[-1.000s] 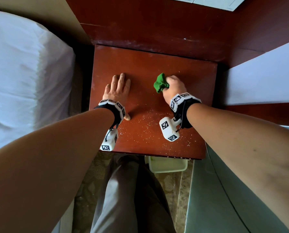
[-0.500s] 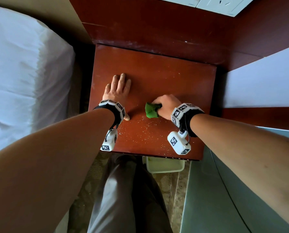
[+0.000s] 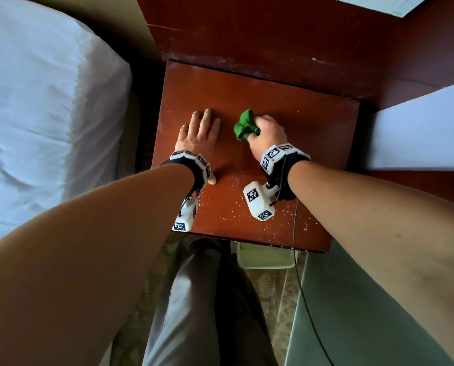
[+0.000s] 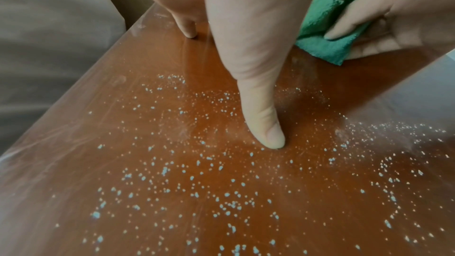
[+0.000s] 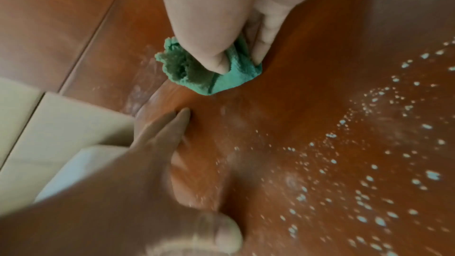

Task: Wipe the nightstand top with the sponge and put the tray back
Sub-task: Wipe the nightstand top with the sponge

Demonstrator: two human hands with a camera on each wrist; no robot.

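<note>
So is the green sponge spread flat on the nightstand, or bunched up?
Bunched up. The right hand grips the sponge in a crumpled wad, its folds sticking out past the fingers.

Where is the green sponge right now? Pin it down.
Head view: the green sponge is gripped in the right hand on the nightstand top, just right of the flat left hand.
</note>
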